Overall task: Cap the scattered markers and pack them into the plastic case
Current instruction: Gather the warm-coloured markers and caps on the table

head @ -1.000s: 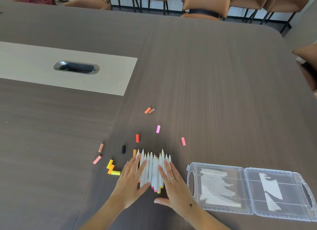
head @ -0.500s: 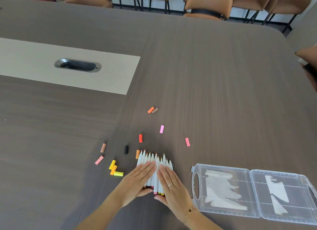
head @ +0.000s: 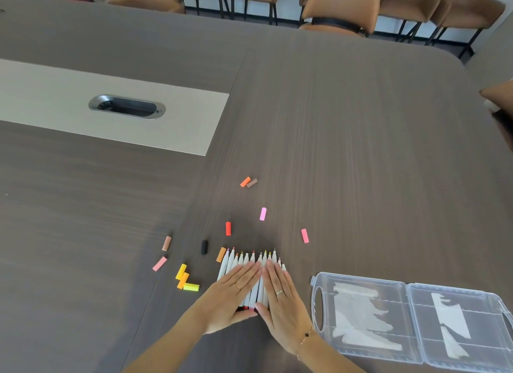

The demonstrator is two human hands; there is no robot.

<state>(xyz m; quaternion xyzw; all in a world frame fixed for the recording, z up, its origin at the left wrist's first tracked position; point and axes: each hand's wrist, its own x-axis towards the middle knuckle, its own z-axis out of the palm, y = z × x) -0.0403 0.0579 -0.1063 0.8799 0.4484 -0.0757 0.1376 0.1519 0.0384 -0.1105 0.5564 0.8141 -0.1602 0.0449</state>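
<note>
Both hands have drawn in toward each other since a second ago, squeezing the markers from a loose fan into a tight side-by-side bundle. Now the left hand lies flat on the left part of the bundle and the right hand on the right part, fingers straight and close together, fingertips nearly meeting over the middle of the row; each hand wears a ring. Both thumbs sit at the near ends of the markers. Uncapped coloured tips point away from the person, past the fingertips.

To the right, well apart from the bundle, the clear plastic case lies open and flat on the table, both halves showing, with a handle cutout at each outer end.

Just left of the hands sit three yellow and orange caps touching one another, with a pink cap and a tan cap farther left. An orange cap rests against the leftmost marker, with a black cap just beside it. Beyond the tips lie a red cap, a light pink cap and a salmon cap, spread apart. Farther still, an orange and brown pair of caps touch.

Across the table is a pale panel with an oval cable opening, and brown chairs line the far edge.
</note>
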